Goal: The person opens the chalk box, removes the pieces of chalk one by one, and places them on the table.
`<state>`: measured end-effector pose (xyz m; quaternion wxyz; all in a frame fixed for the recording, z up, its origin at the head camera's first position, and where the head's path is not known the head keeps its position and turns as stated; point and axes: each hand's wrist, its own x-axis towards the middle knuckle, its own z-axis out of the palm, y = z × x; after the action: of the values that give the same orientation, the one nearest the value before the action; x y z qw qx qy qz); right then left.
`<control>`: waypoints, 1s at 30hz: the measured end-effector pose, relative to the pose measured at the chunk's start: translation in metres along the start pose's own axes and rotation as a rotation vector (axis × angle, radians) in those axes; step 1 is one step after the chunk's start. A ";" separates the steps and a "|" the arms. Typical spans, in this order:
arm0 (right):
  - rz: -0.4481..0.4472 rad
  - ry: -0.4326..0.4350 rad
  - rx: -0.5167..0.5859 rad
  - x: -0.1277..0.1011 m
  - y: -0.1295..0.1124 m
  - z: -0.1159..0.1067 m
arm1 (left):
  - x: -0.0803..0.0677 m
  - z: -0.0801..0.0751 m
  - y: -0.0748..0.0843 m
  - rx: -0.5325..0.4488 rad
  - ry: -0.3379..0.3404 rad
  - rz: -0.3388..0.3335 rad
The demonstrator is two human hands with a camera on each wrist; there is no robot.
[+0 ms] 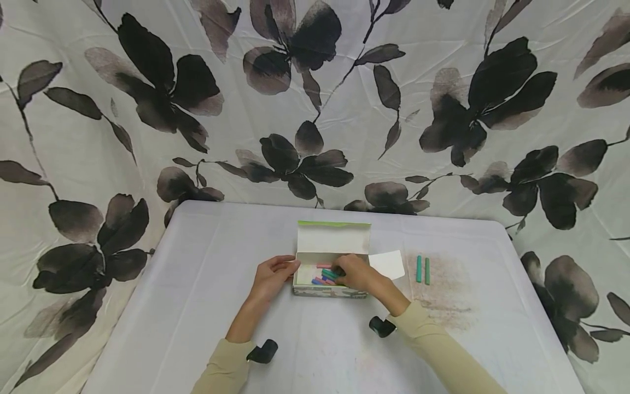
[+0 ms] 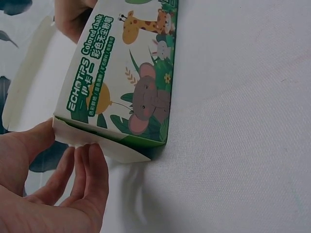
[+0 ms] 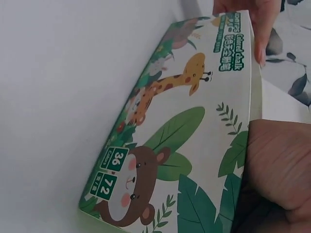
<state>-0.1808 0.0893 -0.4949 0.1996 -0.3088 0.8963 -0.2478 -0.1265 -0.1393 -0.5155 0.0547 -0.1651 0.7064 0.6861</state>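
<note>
A lidded cardboard box of colored chalk (image 1: 330, 292), printed with cartoon animals, stands with its lid (image 1: 333, 238) raised at the back. Pink, blue and green chalk sticks (image 1: 321, 280) lie inside. At the box's left end, my left hand (image 1: 273, 274) holds the side, with its thumb at the top edge and fingertips against the white end flap (image 2: 107, 145). My right hand (image 1: 355, 271) reaches over the right end into the box, down among the chalk. Its fingertips are hidden, so I cannot tell whether they grip a stick.
Right of the box, a white flap (image 1: 387, 265) sticks outward. Beyond it, a teal chalk stick (image 1: 419, 268) and a green chalk stick (image 1: 427, 271) stand side by side on the white tabletop (image 1: 216, 241), near brownish chalk smudges (image 1: 448, 306). Floral cloth (image 1: 305, 109) hangs behind.
</note>
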 end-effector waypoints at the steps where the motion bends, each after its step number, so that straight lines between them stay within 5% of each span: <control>1: -0.008 0.003 -0.004 -0.001 0.000 0.000 | 0.000 0.000 -0.001 0.000 -0.003 -0.001; 22: -0.175 0.033 -0.017 -0.008 0.009 0.003 | 0.002 0.001 -0.010 0.010 -0.001 0.022; 30: -0.202 0.077 0.124 -0.020 0.013 -0.007 | 0.002 -0.001 -0.012 0.018 0.001 0.023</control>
<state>-0.1757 0.1132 -0.4926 0.1578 -0.3748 0.8506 -0.3332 -0.1245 -0.1409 -0.5275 0.0481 -0.1567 0.7146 0.6801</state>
